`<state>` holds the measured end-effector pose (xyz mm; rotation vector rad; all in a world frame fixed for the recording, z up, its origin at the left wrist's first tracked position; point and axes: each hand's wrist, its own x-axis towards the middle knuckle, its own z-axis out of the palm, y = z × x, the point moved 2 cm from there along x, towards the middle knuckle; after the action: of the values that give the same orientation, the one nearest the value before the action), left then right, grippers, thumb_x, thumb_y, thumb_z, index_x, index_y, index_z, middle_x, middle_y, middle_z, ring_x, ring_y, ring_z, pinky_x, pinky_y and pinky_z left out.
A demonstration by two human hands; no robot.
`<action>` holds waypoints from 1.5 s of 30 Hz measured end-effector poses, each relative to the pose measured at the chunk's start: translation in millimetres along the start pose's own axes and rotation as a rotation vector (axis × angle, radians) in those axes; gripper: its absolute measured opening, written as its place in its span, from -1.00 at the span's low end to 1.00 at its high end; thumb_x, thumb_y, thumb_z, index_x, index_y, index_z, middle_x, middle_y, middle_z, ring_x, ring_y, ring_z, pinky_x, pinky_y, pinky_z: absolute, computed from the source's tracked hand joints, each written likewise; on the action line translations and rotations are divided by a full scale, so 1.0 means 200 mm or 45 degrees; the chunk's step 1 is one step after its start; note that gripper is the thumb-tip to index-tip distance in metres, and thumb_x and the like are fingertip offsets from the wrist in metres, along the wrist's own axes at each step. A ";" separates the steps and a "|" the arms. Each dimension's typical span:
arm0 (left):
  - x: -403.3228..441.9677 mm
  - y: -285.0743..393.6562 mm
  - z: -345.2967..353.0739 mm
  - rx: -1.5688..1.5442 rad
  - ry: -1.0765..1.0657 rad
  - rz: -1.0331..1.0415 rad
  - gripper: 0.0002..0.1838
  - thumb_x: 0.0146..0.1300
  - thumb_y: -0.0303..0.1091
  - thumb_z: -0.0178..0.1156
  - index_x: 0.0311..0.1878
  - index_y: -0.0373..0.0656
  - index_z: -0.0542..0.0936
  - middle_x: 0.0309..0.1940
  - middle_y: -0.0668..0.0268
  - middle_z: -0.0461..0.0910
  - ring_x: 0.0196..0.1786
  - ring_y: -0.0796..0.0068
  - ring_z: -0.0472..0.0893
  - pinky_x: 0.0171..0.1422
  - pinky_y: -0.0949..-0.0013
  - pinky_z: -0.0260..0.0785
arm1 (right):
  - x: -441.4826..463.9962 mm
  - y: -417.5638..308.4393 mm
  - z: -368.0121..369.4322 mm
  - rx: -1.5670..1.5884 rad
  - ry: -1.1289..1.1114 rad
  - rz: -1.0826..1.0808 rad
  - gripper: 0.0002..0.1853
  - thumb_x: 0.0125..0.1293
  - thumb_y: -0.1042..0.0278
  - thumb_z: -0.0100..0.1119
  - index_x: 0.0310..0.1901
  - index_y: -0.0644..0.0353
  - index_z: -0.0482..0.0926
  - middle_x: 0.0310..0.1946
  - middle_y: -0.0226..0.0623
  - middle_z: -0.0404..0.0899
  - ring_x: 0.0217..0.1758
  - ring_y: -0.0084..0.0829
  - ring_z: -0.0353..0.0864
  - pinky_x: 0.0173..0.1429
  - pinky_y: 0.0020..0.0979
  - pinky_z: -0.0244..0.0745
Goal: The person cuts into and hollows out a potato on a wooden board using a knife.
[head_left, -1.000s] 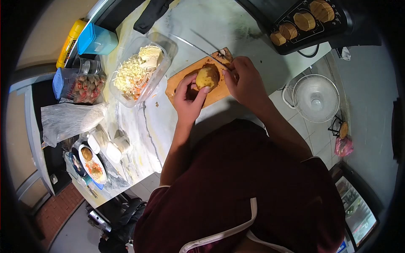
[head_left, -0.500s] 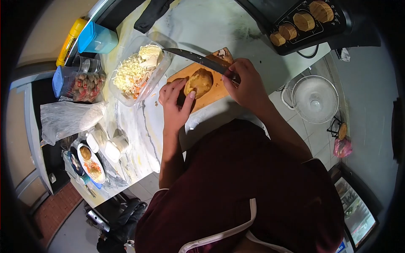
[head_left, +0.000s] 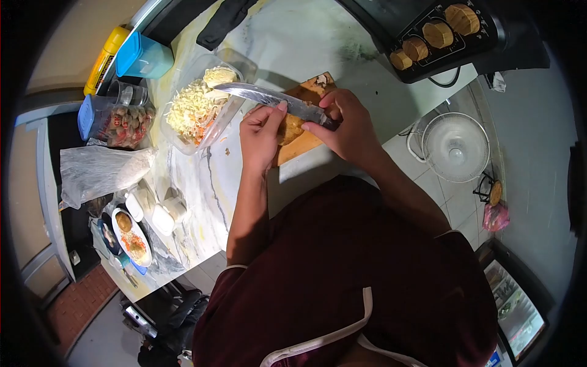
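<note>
My right hand (head_left: pixel 348 125) grips the handle of a large kitchen knife (head_left: pixel 260 96), its blade pointing left over the cutting board. My left hand (head_left: pixel 260 134) is closed, its thumb against the lower edge of the blade near the middle; its other fingers are partly hidden. Under the knife, a yellow-brown, potato-like piece of food (head_left: pixel 291 131) lies on the wooden cutting board (head_left: pixel 299 148), partly covered by blade and hands. Left of the board stands a clear plastic container (head_left: pixel 177 142) of shredded cabbage (head_left: pixel 192 107) and orange shreds. The knife tip reaches over its edge.
An appliance with wooden knobs (head_left: pixel 439 35) stands at the counter's upper right. Along the left are a blue-lidded container (head_left: pixel 147 58), a jar (head_left: pixel 125 125), a plastic bag (head_left: pixel 98 174) and an oval plate of food (head_left: pixel 142 260). A wire basket (head_left: pixel 456 147) sits beyond the right edge.
The knife has moved left and its blade has turned, showing a shinier flat side. My left hand has left the potato-like piece and risen to the blade, its fingers now curled.
</note>
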<state>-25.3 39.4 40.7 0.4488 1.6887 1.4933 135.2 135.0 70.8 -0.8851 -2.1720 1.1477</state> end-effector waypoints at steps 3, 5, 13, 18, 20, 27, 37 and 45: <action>-0.01 -0.01 -0.01 0.056 -0.001 0.158 -0.77 0.26 -0.36 0.35 -0.45 -0.32 0.66 -0.43 0.33 0.52 -0.15 0.49 0.41 -0.02 0.40 0.26 | 0.01 0.01 0.01 0.256 -0.050 0.342 -0.53 0.06 0.25 0.52 -0.09 0.27 0.49 -0.16 -0.18 0.59 -0.32 -0.34 0.67 -0.20 -0.34 0.58; -0.02 -0.04 0.00 0.121 0.045 0.205 -0.78 0.25 -0.35 0.35 -0.44 -0.32 0.67 -0.41 0.33 0.54 -0.12 0.47 0.41 0.02 0.40 0.25 | 0.04 0.07 0.05 0.317 -0.017 0.240 -0.54 0.09 0.20 0.51 -0.05 0.25 0.57 -0.24 -0.18 0.67 -0.35 -0.40 0.68 -0.21 -0.37 0.58; -0.04 -0.04 -0.03 0.167 0.038 0.246 -0.81 0.22 -0.35 0.37 -0.39 -0.30 0.71 -0.35 0.31 0.57 -0.02 0.42 0.41 0.10 0.39 0.25 | 0.09 0.07 0.05 0.335 -0.291 0.394 -0.71 0.19 0.19 0.41 -0.17 0.22 0.72 -0.37 -0.22 0.72 -0.31 -0.46 0.70 -0.16 -0.44 0.56; -0.05 -0.04 -0.05 0.033 0.052 0.166 -0.83 0.22 -0.39 0.37 -0.40 -0.32 0.71 -0.36 0.33 0.55 -0.10 0.48 0.42 0.06 0.43 0.24 | 0.12 0.09 0.02 0.445 -0.383 0.580 -0.75 0.26 0.25 0.36 -0.18 0.28 0.70 -0.43 -0.39 0.68 -0.36 -0.62 0.61 -0.20 -0.52 0.50; -0.05 -0.03 -0.06 0.022 0.043 0.163 -0.84 0.22 -0.40 0.36 -0.40 -0.32 0.71 -0.37 0.33 0.55 -0.12 0.50 0.42 0.04 0.43 0.24 | 0.14 0.16 0.02 0.215 -0.245 0.486 -0.72 0.23 0.14 0.36 -0.19 0.19 0.74 -0.39 -0.24 0.71 -0.34 -0.43 0.69 -0.18 -0.42 0.55; -0.08 0.01 -0.06 -0.059 0.056 0.100 -0.84 0.24 -0.45 0.33 -0.43 -0.32 0.68 -0.45 0.43 0.48 -0.25 0.60 0.37 -0.11 0.50 0.19 | 0.15 0.17 -0.01 -0.185 -0.165 0.149 -0.77 0.26 0.25 0.33 -0.19 0.25 0.72 -0.38 -0.26 0.69 -0.35 -0.41 0.65 -0.17 -0.43 0.52; -0.10 0.01 -0.08 -0.071 0.073 0.089 -0.86 0.25 -0.45 0.33 -0.38 -0.32 0.70 -0.48 0.45 0.46 -0.31 0.65 0.34 -0.16 0.53 0.15 | 0.12 0.19 -0.02 -0.344 -0.189 0.121 -0.79 0.23 0.31 0.25 -0.13 0.12 0.72 -0.35 -0.24 0.71 -0.24 -0.21 0.66 -0.04 -0.25 0.54; -0.10 0.00 -0.07 -0.132 0.060 0.071 -0.88 0.24 -0.46 0.34 -0.36 -0.33 0.70 -0.46 0.45 0.49 -0.28 0.63 0.37 -0.12 0.51 0.18 | 0.13 0.18 -0.04 -0.530 -0.226 0.012 -0.82 0.21 0.17 0.28 -0.23 0.02 0.73 -0.51 -0.34 0.65 -0.30 -0.20 0.58 -0.09 -0.16 0.49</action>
<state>-23.1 15.6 47.3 0.4107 1.6376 1.6353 135.8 173.4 48.4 -0.9941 -2.6119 0.8132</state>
